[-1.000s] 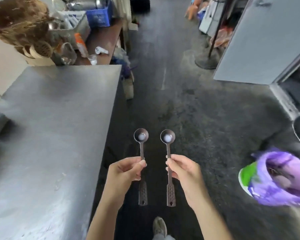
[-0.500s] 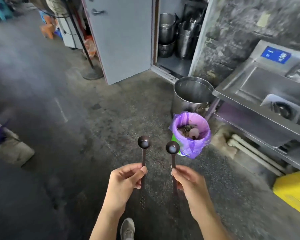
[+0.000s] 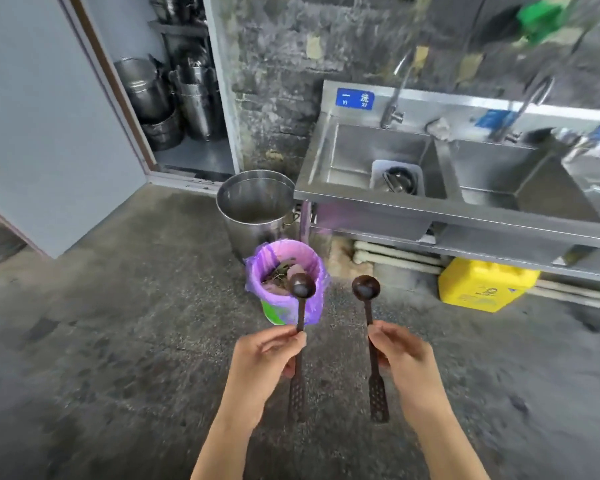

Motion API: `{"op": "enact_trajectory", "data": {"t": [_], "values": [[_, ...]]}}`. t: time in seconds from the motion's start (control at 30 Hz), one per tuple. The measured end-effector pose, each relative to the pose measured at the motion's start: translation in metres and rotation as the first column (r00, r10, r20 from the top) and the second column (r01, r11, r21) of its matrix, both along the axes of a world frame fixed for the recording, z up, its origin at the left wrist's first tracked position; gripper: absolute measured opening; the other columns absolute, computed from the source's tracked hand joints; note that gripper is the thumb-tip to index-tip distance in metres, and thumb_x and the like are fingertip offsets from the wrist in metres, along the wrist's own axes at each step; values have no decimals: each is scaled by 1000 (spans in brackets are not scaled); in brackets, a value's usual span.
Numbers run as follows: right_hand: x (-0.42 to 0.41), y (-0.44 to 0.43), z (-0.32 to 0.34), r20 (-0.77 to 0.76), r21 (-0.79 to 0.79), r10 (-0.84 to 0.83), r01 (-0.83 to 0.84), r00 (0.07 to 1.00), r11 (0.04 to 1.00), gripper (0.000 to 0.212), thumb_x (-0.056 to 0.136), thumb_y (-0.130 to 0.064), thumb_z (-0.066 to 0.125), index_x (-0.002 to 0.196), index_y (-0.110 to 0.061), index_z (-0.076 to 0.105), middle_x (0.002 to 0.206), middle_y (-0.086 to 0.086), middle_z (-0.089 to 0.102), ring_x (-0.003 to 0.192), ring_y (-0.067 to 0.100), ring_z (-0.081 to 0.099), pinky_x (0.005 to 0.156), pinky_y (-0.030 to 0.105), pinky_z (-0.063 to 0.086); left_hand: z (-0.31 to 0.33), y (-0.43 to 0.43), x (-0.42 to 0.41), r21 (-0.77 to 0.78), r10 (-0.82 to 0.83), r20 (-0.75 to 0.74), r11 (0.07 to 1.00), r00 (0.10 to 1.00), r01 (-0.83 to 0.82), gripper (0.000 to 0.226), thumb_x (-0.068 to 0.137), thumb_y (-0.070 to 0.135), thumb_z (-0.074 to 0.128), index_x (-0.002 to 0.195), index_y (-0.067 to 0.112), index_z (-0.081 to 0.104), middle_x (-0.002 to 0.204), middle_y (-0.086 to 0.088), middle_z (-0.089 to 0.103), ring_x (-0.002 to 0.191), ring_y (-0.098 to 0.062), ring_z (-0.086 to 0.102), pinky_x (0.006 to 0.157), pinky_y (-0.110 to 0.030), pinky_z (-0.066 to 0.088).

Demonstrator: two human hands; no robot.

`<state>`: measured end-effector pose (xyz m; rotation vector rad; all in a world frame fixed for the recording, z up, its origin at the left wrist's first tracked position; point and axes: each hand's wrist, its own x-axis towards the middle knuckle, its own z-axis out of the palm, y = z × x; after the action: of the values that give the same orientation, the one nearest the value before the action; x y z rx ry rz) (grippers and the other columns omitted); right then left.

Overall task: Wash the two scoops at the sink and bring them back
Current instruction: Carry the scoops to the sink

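I hold two dark, long-handled scoops out in front of me, bowls pointing away. My left hand grips the left scoop by its thin handle. The right scoop is pinched the same way in my right hand. Both perforated handle ends hang below my fingers. A steel double sink stands ahead and to the right, with a tap over its left basin and a small white tub with metal ware inside it.
A bin lined with a purple bag sits on the concrete floor just beyond the scoops. Behind it stands a large steel pot. A yellow jerrycan lies under the sink. At the left, a grey door stands open on stacked pots.
My view has swung from the steel table and the aisle round to the sink, which is now closer and more centred. Both hands keep the same grip on the scoops.
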<state>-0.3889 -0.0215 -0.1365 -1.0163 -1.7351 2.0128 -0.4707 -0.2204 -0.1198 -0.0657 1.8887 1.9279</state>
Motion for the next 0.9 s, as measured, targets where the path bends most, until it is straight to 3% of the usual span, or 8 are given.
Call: {"op": "enact_trajectory", "data": {"t": [0.23, 0.33, 0.5, 0.73, 0.9], "values": [[-4, 42, 1, 9, 15, -149, 149, 989, 989, 5, 89, -14, 75, 91, -12, 80, 76, -9, 78, 69, 3, 70, 72, 30, 55, -5, 56, -42, 4, -199, -12, 980, 980, 199, 17, 80, 19, 81, 97, 16, 81, 83, -2, 80, 71, -1, 70, 52, -12, 46], [-11, 67, -1, -7, 0, -177, 177, 984, 984, 6, 90, -16, 74, 89, -12, 79, 72, -9, 74, 63, 1, 65, 63, 19, 51, -8, 88, -55, -1, -270, -21, 963, 963, 270, 20, 80, 23, 81, 99, 18, 80, 84, 0, 80, 71, -1, 70, 53, -13, 48], [-30, 121, -2, -19, -23, -179, 178, 984, 984, 7, 90, -20, 75, 87, -16, 79, 73, -9, 72, 66, 1, 64, 62, 14, 51, -8, 154, -79, 3, -316, -13, 949, 949, 316, 18, 82, 19, 80, 100, 17, 79, 85, -4, 80, 66, -7, 68, 53, -19, 53], [-66, 223, 8, -38, -37, -165, 164, 985, 986, 6, 90, -22, 75, 88, -19, 79, 78, -4, 74, 75, 10, 66, 71, 25, 53, -4, 261, -109, 18, -317, -1, 948, 948, 317, 10, 81, 18, 81, 88, 25, 81, 82, -7, 79, 59, -12, 63, 53, -22, 53], [-93, 282, 8, -33, -1, -98, 98, 995, 995, 9, 90, -26, 75, 89, -18, 78, 79, -2, 73, 77, 13, 64, 76, 31, 54, 1, 323, -131, 18, -313, -6, 950, 950, 313, 11, 80, 24, 82, 89, 30, 81, 84, -6, 79, 58, -13, 62, 55, -22, 51]]}}
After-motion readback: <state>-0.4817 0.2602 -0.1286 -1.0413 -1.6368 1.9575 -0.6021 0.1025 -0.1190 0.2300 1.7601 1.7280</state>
